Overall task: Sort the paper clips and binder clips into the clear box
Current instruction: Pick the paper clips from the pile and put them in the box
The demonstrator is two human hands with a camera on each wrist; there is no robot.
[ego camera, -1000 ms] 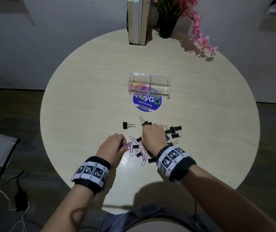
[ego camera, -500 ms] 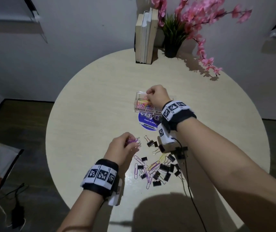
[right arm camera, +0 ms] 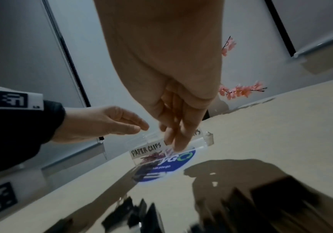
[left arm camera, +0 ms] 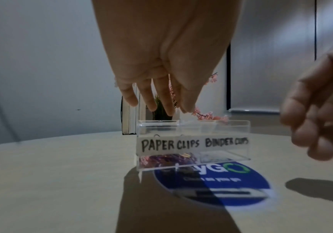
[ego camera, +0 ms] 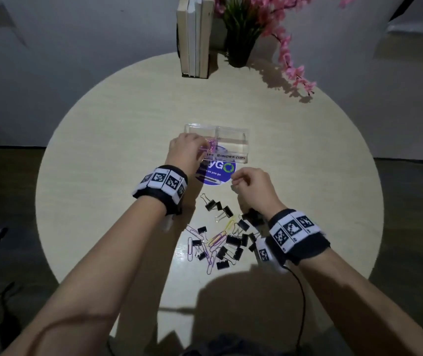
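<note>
- My left hand (ego camera: 186, 150) is over the paper-clip side of the clear box (ego camera: 231, 132), which sits mid-worktop (ego camera: 102, 176) on a blue round sticker (ego camera: 218, 176).
- Purple paper clips (ego camera: 209, 147) show at my left fingertips in the head view; in the left wrist view the fingers (left arm camera: 151, 97) hang fairly straight above the box rim, so I read this as the moment of letting go, though I cannot tell whether a clip is pinched.
- The left compartment, labelled "PAPER CLIPS", already holds a coloured heap (left arm camera: 165, 159); the "BINDER CLIPS" side looks nearly bare.
- My right hand (ego camera: 252, 186) hangs near the sticker, between the box and the pile, fingers loosely curled; I see nothing in it.
- The mixed pile (ego camera: 220, 240) of black binder clips and coloured paper clips lies close to me, well apart from the box.
- So: sorting is partway, with plenty left.
- Next move, I judge: right hand goes down to the pile for a binder clip, which calls for a neat pinch, since the wire handles look tangled.
</note>
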